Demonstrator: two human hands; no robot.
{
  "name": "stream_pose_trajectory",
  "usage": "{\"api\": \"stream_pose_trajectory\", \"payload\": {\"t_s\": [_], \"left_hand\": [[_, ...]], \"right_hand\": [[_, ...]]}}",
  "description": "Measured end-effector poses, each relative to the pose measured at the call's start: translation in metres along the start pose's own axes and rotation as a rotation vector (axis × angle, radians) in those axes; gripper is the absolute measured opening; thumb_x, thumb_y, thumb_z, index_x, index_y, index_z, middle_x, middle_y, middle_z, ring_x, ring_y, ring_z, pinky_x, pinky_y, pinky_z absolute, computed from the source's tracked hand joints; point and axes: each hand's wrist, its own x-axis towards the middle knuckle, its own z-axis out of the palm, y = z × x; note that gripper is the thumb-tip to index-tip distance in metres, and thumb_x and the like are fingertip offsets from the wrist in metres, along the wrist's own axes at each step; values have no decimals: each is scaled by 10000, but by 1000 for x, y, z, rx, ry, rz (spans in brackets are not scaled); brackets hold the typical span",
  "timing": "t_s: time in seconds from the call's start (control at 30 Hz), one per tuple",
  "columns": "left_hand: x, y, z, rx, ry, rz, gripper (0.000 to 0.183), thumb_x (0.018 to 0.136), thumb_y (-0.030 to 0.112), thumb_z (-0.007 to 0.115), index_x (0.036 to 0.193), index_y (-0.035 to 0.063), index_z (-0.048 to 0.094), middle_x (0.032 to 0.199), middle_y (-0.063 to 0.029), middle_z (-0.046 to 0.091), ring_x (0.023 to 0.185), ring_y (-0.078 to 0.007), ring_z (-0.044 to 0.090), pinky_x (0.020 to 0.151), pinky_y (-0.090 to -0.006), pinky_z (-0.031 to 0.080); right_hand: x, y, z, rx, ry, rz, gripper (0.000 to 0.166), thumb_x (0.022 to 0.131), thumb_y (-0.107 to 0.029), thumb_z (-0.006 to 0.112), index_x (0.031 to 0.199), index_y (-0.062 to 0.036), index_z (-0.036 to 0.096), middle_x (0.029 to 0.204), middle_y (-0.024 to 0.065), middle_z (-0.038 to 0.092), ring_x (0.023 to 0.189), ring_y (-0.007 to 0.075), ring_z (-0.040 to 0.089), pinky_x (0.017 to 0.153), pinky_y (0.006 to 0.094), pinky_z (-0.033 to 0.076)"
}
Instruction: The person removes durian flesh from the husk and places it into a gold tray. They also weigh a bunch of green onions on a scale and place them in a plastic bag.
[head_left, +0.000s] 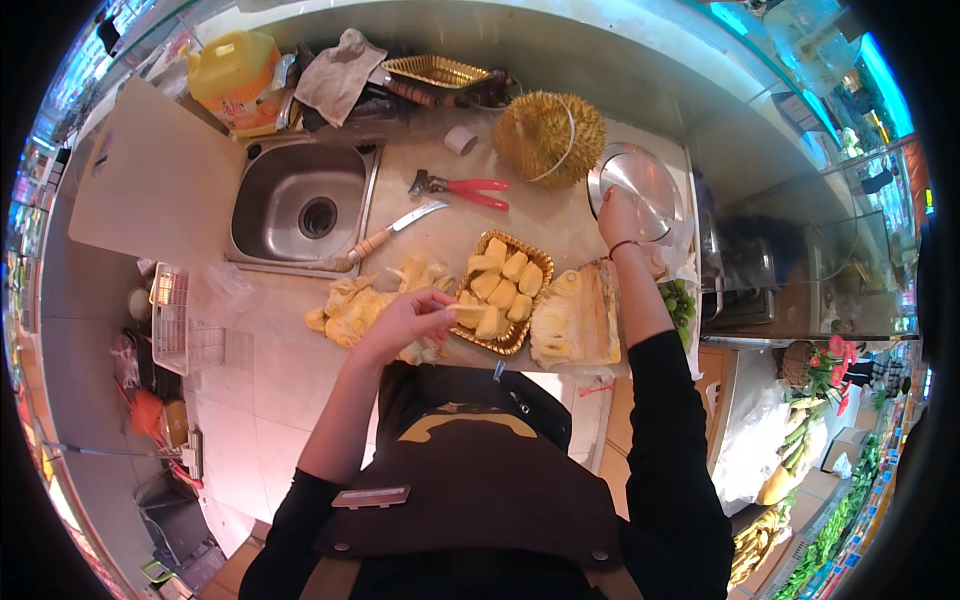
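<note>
My left hand (412, 321) pinches a yellow jackfruit pod (468, 312) between thumb and fingers, over the left edge of a gold tray (511, 347). Several more peeled pods (504, 291) lie in that tray. Yellow jackfruit scraps (349, 313) are heaped behind and left of this hand. Reaching forward, my right hand (621, 219) is over the near left part of a round stainless-steel plate (646, 180). Its fingertips are partly hidden, so whether they grip anything is unclear. A cut jackfruit wedge (576, 319) sits between the tray and my right forearm.
A whole durian (551, 139) with a white strap stands left of the plate. Red-handled pliers (465, 189) and a curved knife (397, 229) lie mid-counter. At left are a steel sink (289, 180) and cutting board (161, 165). Green grapes (677, 304) lie right of my forearm.
</note>
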Motion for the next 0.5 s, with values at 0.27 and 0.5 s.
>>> {"api": "stream_pose_trajectory", "payload": {"t_s": [0.27,0.5], "left_hand": [[2,-29,-14,-31,-125,-17,270,832,245,624,1004,46,566,792,-28,597,673,-113,586,631,-252,477],[-13,-18,-21,43,-97,-53,322,848,318,604,1029,55,564,836,-23,604,703,-106,593,649,-241,479]], "right_hand": [[49,50,47,-475,-85,282,165,833,-222,517,848,-157,667,914,77,657,834,220,644,703,337,506],[33,42,33,-435,-489,422,271,844,-218,476,1019,-113,654,1132,99,589,1040,260,561,872,387,423]]}}
